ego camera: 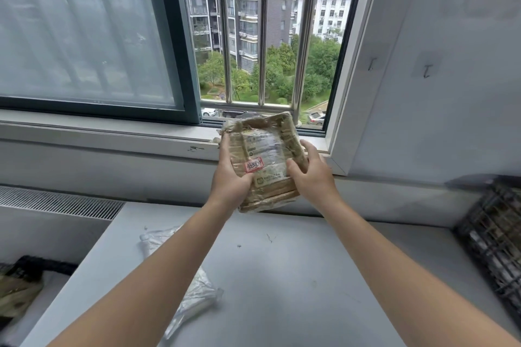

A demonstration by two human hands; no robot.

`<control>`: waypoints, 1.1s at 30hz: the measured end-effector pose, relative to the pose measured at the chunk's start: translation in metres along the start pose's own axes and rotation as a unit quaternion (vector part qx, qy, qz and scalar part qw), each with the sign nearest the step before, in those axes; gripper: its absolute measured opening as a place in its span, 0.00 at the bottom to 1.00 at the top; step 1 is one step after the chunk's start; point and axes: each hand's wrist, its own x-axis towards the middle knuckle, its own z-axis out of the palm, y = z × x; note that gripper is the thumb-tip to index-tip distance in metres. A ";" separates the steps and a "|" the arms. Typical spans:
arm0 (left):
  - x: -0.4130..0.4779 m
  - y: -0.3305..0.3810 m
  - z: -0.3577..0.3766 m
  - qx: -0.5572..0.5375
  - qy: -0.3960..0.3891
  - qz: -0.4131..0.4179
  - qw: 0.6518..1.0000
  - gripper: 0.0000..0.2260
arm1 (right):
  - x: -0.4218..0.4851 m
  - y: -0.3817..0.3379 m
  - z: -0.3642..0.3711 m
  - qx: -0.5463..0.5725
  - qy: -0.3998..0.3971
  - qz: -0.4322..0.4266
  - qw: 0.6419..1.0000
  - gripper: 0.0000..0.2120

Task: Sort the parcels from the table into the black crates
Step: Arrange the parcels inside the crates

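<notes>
A brown cardboard parcel (265, 149) wrapped in clear tape, with a white label and a red sticker, is held up in front of the window sill, above the grey table (296, 276). My left hand (229, 177) grips its left lower edge. My right hand (313, 173) holds its right side with the thumb on the front face. A clear plastic bag parcel (194, 287) lies on the table under my left forearm. A black crate (493, 236) stands at the table's right edge, with things inside. Another black crate (42, 265) sits low at the left, holding a camouflage-patterned item.
A window with metal bars (262, 36) and a sill runs across the back. A white wall with two hooks (427, 70) stands at the right. A radiator vent (56, 203) lies at the left, behind the table.
</notes>
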 end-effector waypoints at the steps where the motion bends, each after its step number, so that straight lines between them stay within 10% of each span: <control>1: -0.003 0.001 0.001 0.005 -0.006 0.016 1.000 0.45 | -0.001 0.000 -0.002 0.005 -0.009 -0.004 1.000 0.29; 33: -0.065 0.064 -0.003 0.030 0.041 0.239 0.970 0.47 | -0.035 -0.067 -0.073 0.091 0.017 -0.129 0.987 0.40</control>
